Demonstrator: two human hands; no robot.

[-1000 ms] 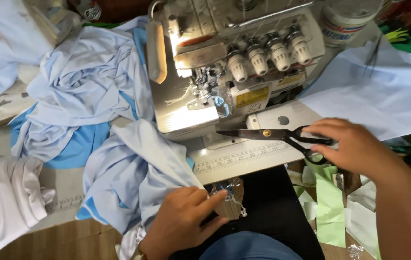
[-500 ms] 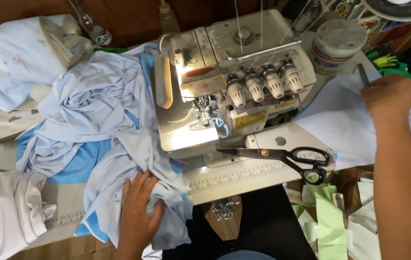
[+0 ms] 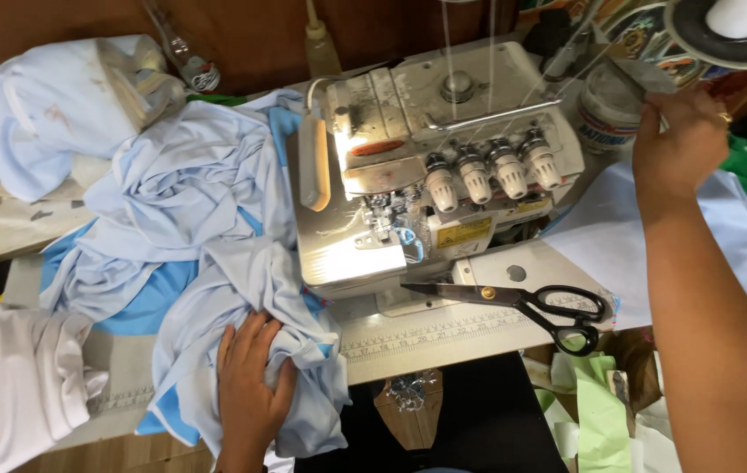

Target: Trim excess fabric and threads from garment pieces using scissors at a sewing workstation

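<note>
My left hand (image 3: 251, 385) lies flat on a bunched pile of light blue fabric (image 3: 190, 236) at the near left of the table, pressing it down. My right hand (image 3: 680, 144) is raised at the far right beside a round white container (image 3: 606, 109), fingers pinched together near a thin thread; what it pinches is too fine to see. A white overlock sewing machine (image 3: 426, 184) stands between my hands. Black-handled scissors (image 3: 522, 307) rest on the machine's bed, apart from both hands.
A white cloth (image 3: 14, 385) sits at the near left corner. Pale blue sheets of fabric (image 3: 741, 236) lie to the right of the machine, green scraps (image 3: 601, 420) below them. A thread cone stand (image 3: 732, 31) is at the top right. A ruler strip (image 3: 443, 333) runs along the table edge.
My right hand let go of the scissors and rose to the far right by the container. My left hand moved from the table's front edge onto the blue fabric pile.
</note>
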